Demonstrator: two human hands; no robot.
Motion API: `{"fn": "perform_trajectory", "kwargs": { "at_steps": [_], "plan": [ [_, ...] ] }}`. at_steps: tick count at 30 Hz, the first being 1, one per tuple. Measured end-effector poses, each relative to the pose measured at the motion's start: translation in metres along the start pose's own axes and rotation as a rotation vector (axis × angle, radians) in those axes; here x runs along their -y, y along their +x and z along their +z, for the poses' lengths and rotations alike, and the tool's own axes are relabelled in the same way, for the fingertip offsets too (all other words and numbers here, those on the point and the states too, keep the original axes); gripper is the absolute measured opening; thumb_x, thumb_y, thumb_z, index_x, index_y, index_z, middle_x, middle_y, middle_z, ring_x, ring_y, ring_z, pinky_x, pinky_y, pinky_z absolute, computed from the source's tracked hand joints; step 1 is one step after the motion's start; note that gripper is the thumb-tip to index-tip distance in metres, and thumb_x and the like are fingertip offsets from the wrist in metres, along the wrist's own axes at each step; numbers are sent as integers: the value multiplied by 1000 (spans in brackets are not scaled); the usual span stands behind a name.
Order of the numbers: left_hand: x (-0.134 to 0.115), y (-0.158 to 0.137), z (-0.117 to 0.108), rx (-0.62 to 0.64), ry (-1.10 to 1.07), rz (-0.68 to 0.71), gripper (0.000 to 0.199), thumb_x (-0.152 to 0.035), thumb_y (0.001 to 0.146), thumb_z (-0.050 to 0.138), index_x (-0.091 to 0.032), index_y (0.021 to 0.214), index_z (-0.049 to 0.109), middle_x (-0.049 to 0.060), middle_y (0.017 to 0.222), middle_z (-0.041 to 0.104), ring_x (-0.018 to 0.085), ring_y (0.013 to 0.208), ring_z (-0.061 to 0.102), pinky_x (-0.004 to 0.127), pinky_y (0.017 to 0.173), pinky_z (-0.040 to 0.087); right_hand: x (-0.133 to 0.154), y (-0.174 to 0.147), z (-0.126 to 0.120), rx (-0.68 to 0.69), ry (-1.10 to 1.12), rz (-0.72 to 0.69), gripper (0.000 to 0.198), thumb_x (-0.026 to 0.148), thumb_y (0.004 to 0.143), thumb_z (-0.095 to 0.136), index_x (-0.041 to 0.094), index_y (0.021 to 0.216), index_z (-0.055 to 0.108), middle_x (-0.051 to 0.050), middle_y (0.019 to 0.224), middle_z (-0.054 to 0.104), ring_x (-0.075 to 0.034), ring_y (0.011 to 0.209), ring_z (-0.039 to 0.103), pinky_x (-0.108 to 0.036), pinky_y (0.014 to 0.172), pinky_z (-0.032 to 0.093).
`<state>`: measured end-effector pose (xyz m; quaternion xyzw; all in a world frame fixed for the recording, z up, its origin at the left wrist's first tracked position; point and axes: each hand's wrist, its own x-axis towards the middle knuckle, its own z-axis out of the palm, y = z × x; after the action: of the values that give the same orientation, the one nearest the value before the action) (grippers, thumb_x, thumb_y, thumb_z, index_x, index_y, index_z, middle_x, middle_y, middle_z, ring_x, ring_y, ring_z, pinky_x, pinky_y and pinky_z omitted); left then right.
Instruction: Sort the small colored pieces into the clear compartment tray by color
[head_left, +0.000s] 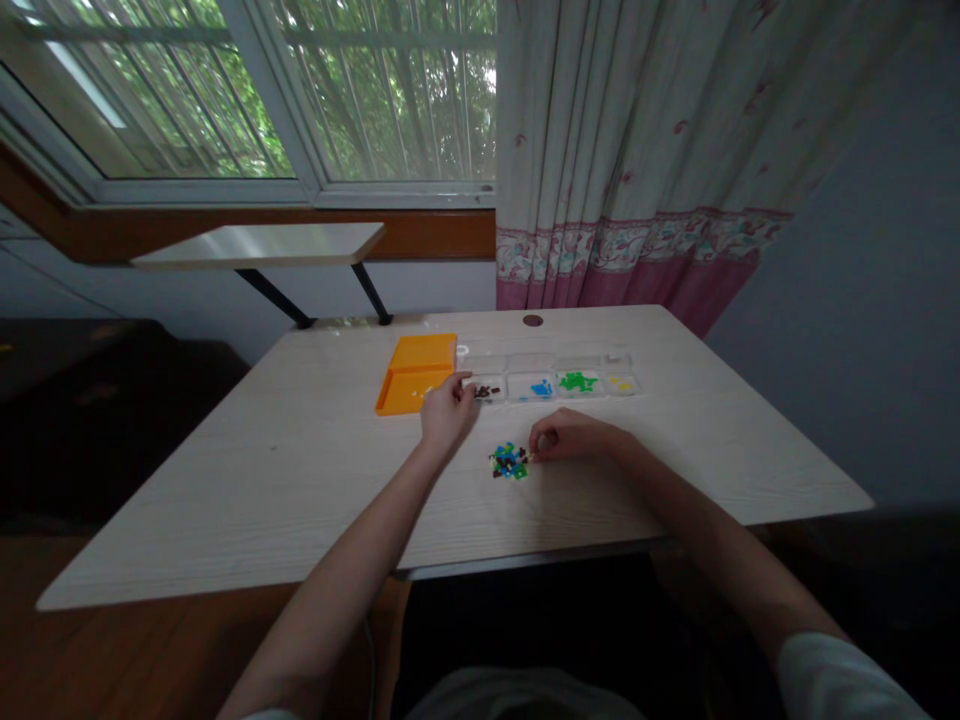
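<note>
My left hand [445, 408] is at the left end of the clear compartment boxes, thumb and forefinger slightly apart beside the dark brown pieces [487, 391]. My right hand [574, 436] rests at the right edge of a mixed pile of tiny building bricks [508, 461], with blue, green, brown and pale ones among them. Its thumb and forefinger are pinched together; what they hold is too small to make out. Blue pieces [541, 388], green pieces [577, 382] and a few yellow pieces [621, 384] lie in separate compartments to the right of the brown ones.
An orange open case [401, 386] with a few pale bits in it lies left of the clear boxes, partly behind my left hand. The boxes' transparent lids [529, 361] extend toward the back. A raised white shelf [270, 245] stands at the table's [247, 480] back left.
</note>
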<state>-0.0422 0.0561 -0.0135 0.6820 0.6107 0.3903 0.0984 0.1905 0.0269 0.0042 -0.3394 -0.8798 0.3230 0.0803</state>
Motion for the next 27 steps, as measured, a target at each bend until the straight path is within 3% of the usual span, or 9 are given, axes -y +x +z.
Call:
{"fn": "perform_trajectory", "kwargs": {
  "at_steps": [2,6,12,16,27],
  "plan": [
    [-1,-2,2,72,-72,87,29,-35,81,47,-17,96,64,0,59,57,11,55,50,20,53,35,0,1,0,-44,25,17,15,26,73,59,17,82,66,3,61,58,-6,51,45,-18,52,33],
    [-9,-9,4,286,-209,227,25,-31,79,49,-14,87,66,-2,54,53,8,48,43,18,48,33,-2,5,3,-256,47,81,20,33,76,57,15,82,65,6,50,42,-6,46,34,-18,47,26],
    [-19,-18,6,494,-301,301,23,-33,76,56,-14,81,68,-4,48,46,5,44,37,16,45,29,-11,11,12,-485,38,97,19,34,75,58,17,81,64,9,45,30,-6,43,27,-19,46,21],
    [-20,-21,9,514,-317,308,25,-36,75,58,-14,81,68,-5,46,43,5,43,35,16,44,27,-14,15,18,-544,39,57,19,35,75,58,17,78,65,9,45,29,-6,42,25,-20,44,18],
    [-22,-22,10,421,-361,342,30,-41,75,57,-13,83,68,-6,47,40,5,43,33,15,43,27,-14,18,20,-555,201,28,28,44,74,58,17,77,63,9,45,25,-5,41,22,-20,41,15]
  ]
}}
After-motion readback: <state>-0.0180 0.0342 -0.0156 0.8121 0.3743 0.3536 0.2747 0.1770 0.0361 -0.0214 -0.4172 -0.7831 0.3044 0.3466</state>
